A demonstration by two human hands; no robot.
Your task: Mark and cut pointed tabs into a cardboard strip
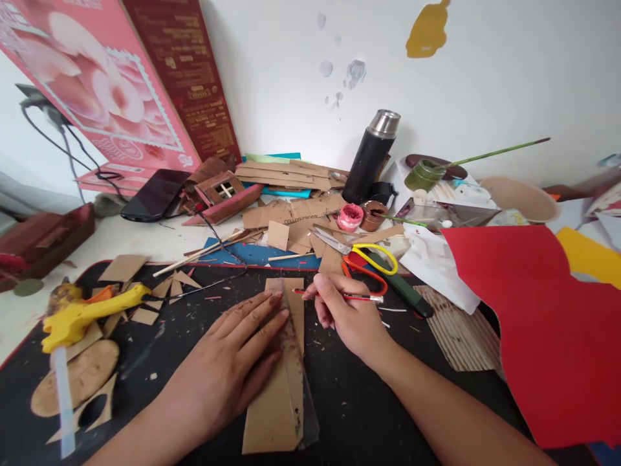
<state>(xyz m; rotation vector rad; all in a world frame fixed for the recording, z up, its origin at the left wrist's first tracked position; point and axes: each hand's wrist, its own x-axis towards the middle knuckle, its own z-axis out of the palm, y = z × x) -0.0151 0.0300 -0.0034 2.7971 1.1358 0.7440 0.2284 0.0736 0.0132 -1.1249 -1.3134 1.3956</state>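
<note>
Left hand [237, 353] flat on cardboard piece [272, 417], over clear plastic strip [307, 408]; right hand [347, 317] at right edge of piece, gripping red pencil [359, 298]; yellow glue gun [90, 312] well left of piece; scissors [334, 240] beyond piece; red sheet [528, 336] well right of piece.

Head view, forward-down, seemingly near

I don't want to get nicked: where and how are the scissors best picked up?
Probably by the yellow handle loop, from above on the near right side: the scissors lie with their blades pointing to the far left, and that loop sits just beyond the right hand.
</note>
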